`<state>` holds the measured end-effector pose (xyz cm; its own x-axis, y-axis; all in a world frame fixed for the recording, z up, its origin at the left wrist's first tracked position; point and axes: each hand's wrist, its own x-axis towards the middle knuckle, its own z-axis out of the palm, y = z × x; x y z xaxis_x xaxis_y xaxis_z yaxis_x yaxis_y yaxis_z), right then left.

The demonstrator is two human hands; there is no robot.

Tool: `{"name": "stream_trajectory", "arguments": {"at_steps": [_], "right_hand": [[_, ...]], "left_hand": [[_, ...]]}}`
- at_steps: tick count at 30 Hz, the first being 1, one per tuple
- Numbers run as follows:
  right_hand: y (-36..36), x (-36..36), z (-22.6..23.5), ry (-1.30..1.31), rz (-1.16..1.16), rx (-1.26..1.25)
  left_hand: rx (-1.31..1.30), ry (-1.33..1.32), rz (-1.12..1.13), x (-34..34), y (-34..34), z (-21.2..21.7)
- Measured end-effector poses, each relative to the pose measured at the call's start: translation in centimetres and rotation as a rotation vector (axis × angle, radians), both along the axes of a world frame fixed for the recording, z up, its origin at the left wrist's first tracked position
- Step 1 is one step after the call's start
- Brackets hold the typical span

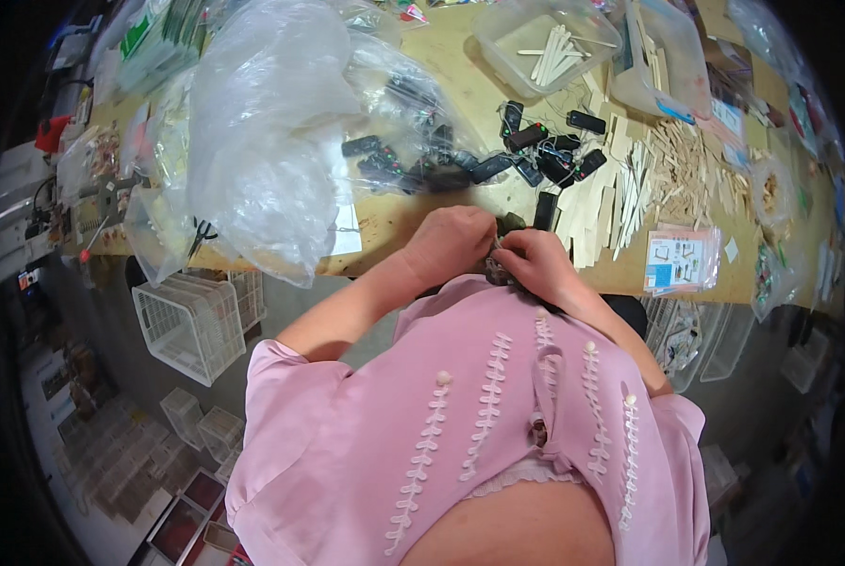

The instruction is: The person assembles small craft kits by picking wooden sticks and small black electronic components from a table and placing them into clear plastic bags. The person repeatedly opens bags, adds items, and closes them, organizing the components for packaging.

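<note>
Yellowish counter point(446, 52) first, since it's the biggest thing going, with a huge clear plastic bag point(267, 132) slumped on its left half. Right of that there's a pile of black plastic boxes point(556, 170), thin wires point(512, 151) tangled all through it. I'd bet each box is light and stiff, a bit slick; the wires are floppy and probably the fragile bit, so grab a box by its long sides and don't yank the leads. As for the hands, both elbows are bent and the forearms angle in to meet at the near edge, left hand point(449, 241) knuckles up, right hand point(535, 264) curled opposite. Fingertips nearly touch, both pinching a small dark piece point(500, 273) right against the shirt front. Can't tell exactly what it is, fingers hide most of it.
</note>
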<state>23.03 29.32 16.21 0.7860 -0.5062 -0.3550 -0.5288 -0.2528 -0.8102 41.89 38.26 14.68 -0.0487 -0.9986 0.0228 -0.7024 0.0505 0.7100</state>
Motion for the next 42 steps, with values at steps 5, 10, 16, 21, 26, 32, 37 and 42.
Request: {"name": "stream_trajectory", "arguments": {"at_steps": [5, 10, 16, 21, 26, 32, 37, 42], "right_hand": [[-0.1, 0.4, 0.1, -0.006, 0.07, -0.036], [0.0, 1.1, 0.3, -0.032, 0.011, -0.224], [0.9, 0.3, 1.4, -0.177, -0.046, -0.224], [-0.9, -0.2, 2.5, -0.319, -0.424, 0.05], [-4.5, -0.8, -0.6, -0.327, -0.434, 0.11], [-5.1, -0.8, -2.6, -0.465, -0.643, 0.581], [-6.2, -1.8, -2.0, -0.359, -0.587, 0.424], [-7.6, -2.6, 0.3, -0.404, -0.639, 0.493]], "left_hand": [[0.116, 0.138, -0.043, 0.9, -0.2, 0.0], [0.051, 0.138, 0.14, 0.7, -1.1, -0.2], [0.039, -0.071, 0.576, 9.4, -4.0, -6.4], [0.106, 0.583, 0.535, 9.7, -4.6, -4.6], [0.218, 1.135, 0.401, 4.6, -4.5, -4.9], [0.34, 1.007, 0.157, -0.5, -5.7, -3.0], [0.188, 0.644, 0.124, 0.2, -5.4, -4.1], [0.36, 0.597, 0.179, 1.5, -4.8, -2.6]]}}
